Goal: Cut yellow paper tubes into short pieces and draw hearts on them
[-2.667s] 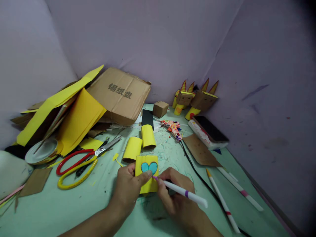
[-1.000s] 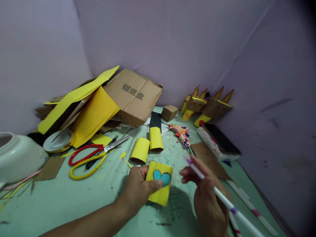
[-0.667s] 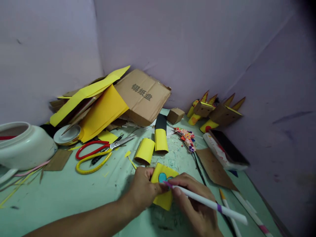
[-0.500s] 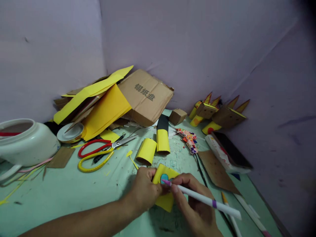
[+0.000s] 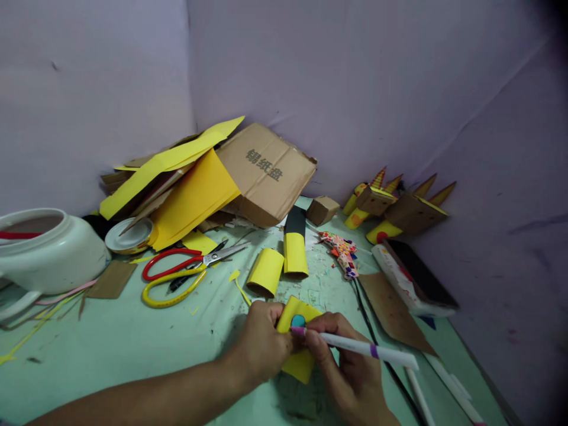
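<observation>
**Fingers clamped on a yellow card [image 5: 302, 368] and a pen [image 5: 355, 346]**

Fingers of the left hand [image 5: 266, 343] pinch the card by its left edge in the lower middle of the frame, thumb across its front. Fingers of the right hand [image 5: 350, 367] are wrapped around the pen close to its purple tip, which lies on or just over the card; I cannot tell which.

The card looks light and fairly stiff, likely paper over cardboard, so a hard squeeze could dent or crease it. Its side edges seem the safest hold, clear of the blue patch [image 5: 297, 320], where ink might smear. The pen is probably light and smooth, best gripped low on the barrel.

Much of the card's middle is behind the hands, and the patch's right side is covered. The left fingertips behind the card are out of sight. Whether the card rests on the counter [image 5: 133, 343] or is held above it is unclear. The white pot [image 5: 53, 254] is cut off at the left edge, and a second pen [image 5: 419, 397] runs off the bottom at lower right.
</observation>
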The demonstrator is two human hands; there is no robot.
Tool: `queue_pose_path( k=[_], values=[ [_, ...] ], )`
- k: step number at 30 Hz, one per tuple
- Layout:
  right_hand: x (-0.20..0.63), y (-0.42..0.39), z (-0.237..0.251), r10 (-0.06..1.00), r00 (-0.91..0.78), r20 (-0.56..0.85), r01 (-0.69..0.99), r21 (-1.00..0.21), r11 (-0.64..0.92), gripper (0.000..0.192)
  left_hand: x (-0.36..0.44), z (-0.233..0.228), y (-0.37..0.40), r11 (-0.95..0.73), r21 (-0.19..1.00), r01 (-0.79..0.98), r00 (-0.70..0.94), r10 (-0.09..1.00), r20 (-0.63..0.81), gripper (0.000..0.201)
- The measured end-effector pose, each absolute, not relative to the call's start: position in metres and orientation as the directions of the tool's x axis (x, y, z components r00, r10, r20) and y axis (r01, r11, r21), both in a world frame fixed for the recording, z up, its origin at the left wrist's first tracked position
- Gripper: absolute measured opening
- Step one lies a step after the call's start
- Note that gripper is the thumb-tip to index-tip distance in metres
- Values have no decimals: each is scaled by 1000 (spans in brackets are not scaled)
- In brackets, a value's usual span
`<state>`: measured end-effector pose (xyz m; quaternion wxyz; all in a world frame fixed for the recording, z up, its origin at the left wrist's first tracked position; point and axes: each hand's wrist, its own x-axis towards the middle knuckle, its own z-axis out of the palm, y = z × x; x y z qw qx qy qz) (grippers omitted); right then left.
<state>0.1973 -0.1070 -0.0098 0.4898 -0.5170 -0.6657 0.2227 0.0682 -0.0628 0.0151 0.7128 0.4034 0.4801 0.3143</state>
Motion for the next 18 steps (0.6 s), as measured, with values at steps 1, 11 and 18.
queue_pose_path(
  k=[1, 11, 18],
  values=[
    [198, -106, -10, 902, -11, 433, 475, -791, 385, 19, 68, 15, -63, 475, 877, -69, 346, 837, -425, 29],
    [197, -102, -14, 854, 49, 518, 443, -778, 446, 12, 68, 17, -63, 475, 875, -96, 361, 836, -414, 30],
    [192, -101, -17, 834, 137, 535, 383, -805, 454, 10, 68, 13, -63, 475, 876, -80, 355, 835, -420, 31]
  ],
)
